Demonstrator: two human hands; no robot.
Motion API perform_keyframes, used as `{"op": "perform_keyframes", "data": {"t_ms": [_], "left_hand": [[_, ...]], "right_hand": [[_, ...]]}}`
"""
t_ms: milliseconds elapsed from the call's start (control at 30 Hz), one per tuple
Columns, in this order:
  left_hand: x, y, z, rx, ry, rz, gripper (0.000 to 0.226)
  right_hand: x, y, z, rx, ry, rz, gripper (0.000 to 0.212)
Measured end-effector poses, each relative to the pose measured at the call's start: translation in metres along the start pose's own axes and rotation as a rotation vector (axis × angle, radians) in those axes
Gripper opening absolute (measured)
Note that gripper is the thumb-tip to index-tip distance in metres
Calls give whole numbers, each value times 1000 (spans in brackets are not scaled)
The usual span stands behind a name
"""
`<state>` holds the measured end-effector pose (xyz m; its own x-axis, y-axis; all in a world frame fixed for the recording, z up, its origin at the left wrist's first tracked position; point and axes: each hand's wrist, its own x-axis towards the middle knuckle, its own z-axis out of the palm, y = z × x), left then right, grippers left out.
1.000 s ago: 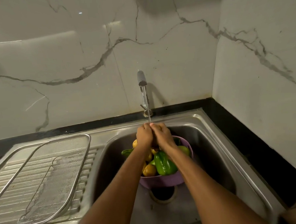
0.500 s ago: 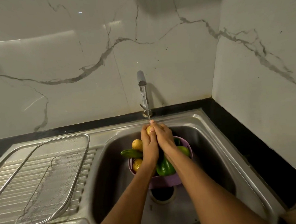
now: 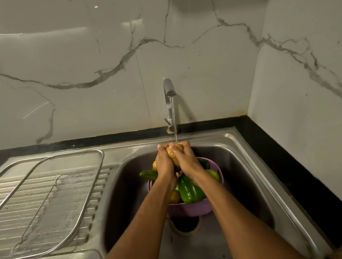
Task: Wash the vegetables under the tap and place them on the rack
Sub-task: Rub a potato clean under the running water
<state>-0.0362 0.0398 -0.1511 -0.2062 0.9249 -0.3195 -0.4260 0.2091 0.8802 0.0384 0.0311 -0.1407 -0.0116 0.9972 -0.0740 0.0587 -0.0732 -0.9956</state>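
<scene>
Compared with half a second earlier, the left hand (image 3: 165, 162) has slid from over the potato (image 3: 174, 152) to its side, leaving more of the wet yellow skin exposed; the right hand (image 3: 187, 160) remains on the other side. Both hands curl round the potato, fingers wrapped and pressed against it from 9 and 3 o'clock, so that it sits between the palms with its top showing at 12 o'clock, where the stream from the tap (image 3: 169, 89) strikes it. Below the hands, in the sink (image 3: 248, 184), a purple colander (image 3: 190, 208) contains a green capsicum (image 3: 189, 190), a cucumber (image 3: 148, 175) overhanging the rim at 9 o'clock, and further yellow potatoes (image 3: 174, 196). The wire rack (image 3: 70, 194) lies on the drainboard at 9 o'clock of the sink.
</scene>
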Motion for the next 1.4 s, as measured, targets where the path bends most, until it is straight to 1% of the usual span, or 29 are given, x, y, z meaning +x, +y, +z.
{"op": "perform_keyframes", "data": {"t_ms": [100,167,200,233,300,400,467,500,567,633,700,800,833,933,967,1033,1167,1233,1300,1333,1400], "left_hand": [[-2,2,-1,-10,-13,-24,61],[-5,5,2,-4,-24,-38,63],[-6,5,4,4,-30,-33,61],[-7,6,5,12,-37,-24,56],[-8,5,6,31,-53,12,47],[-14,-1,7,117,-105,138,37],[-19,-5,8,167,-152,199,34],[-20,-7,7,189,-181,218,30],[-20,-8,6,212,-219,221,21],[-18,-6,6,212,-217,211,22],[-16,-3,5,199,-179,199,25],[-11,1,3,132,-121,160,26],[-9,2,2,110,-109,149,27],[-7,2,0,85,-90,120,35],[-7,2,-1,84,-82,115,38],[-6,0,-3,90,-86,123,42],[-9,1,-6,265,-134,209,41],[-11,4,-5,444,-143,320,37],[-13,5,-6,638,-131,472,42],[-14,5,-6,670,-133,525,44],[-15,7,-6,658,-149,555,43]], "right_hand": [[0,-1,-9,6,-146,19,44],[-1,-1,-14,28,-163,36,54],[-2,-1,-15,46,-147,37,54],[-2,0,-15,61,-105,29,52],[-3,-1,-12,68,34,-8,42],[-1,-1,-6,83,248,-53,28],[4,-1,-5,70,340,-48,33],[6,-1,-6,80,353,-26,38],[9,-2,-8,105,328,73,45],[9,-1,-12,110,246,147,45],[6,-1,-15,142,135,129,41],[4,1,-15,158,5,43,35],[3,1,-12,162,18,29,35],[1,-1,-3,190,214,14,24],[1,-1,-1,190,256,17,20],[1,-2,2,194,307,38,17],[9,-2,1,189,421,84,30],[10,-3,-1,201,444,68,37],[9,-3,-3,203,456,14,44],[8,-5,-3,180,458,-13,46],[4,-7,-3,152,426,-42,41]]}}
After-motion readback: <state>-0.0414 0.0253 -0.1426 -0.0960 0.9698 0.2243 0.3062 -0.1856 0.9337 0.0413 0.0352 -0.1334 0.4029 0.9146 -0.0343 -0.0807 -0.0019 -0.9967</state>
